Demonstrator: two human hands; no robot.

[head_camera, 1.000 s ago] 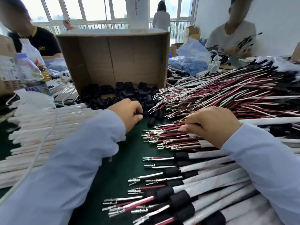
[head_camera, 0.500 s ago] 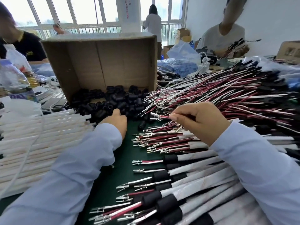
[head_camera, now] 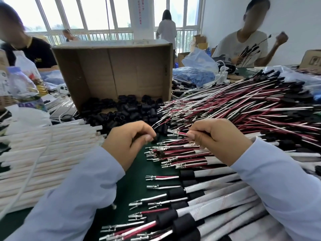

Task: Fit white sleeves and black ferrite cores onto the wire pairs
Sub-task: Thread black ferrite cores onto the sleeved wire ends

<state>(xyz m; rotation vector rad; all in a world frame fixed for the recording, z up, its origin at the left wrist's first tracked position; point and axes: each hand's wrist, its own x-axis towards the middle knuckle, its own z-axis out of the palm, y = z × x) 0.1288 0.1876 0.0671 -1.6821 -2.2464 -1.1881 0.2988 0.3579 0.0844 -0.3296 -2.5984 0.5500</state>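
Since a moment ago: both hands have lifted off the piles and come together above the green mat; the left one has left the black cores, and the right one has drawn its wire pair leftward.
White sleeves: stacked flat at far left, well apart from both hands.
Left hand: fingers curled, thumb and forefinger pinching a small black core; most of the core is hidden.
Cardboard box: tipped on its side behind the hands, loose black cores spilling out of it.
Wire pair: red and white, metal tips pointing left toward the pinched core, just beside it.
Right hand: fingertips pressed together on the wire pair.
Bare wires: heaped at right.
Finished pairs: sleeved and capped, lying below the right hand.
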